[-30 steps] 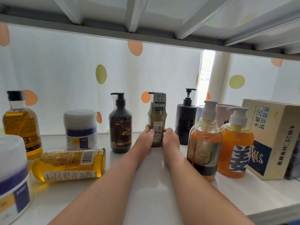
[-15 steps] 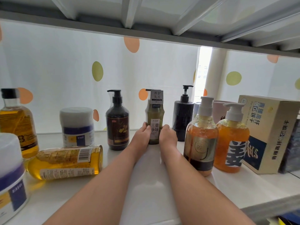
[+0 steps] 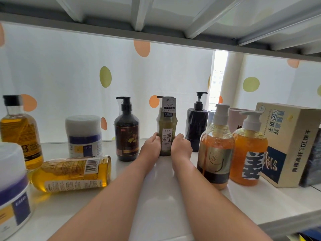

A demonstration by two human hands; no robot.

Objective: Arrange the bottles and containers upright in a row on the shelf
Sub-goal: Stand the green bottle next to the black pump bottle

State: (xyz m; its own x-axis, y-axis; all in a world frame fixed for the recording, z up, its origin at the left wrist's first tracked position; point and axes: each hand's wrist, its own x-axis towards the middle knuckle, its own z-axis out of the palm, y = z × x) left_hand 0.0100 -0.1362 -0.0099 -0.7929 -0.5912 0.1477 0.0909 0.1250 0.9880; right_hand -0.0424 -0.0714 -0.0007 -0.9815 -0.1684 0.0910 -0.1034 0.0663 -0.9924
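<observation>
Both my bare forearms stretch forward, side by side, drawing closer toward the wrists. My left hand (image 3: 150, 145) and right hand (image 3: 181, 146) lie low and level with each other, backs toward me, each cupped against one side of the olive bottle (image 3: 166, 126) clasped between them.

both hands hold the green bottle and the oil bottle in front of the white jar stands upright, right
Not quite. In the head view the left hand and right hand do hold the green bottle, but the oil bottle in front of the white jar lies on its side, not upright.
</observation>
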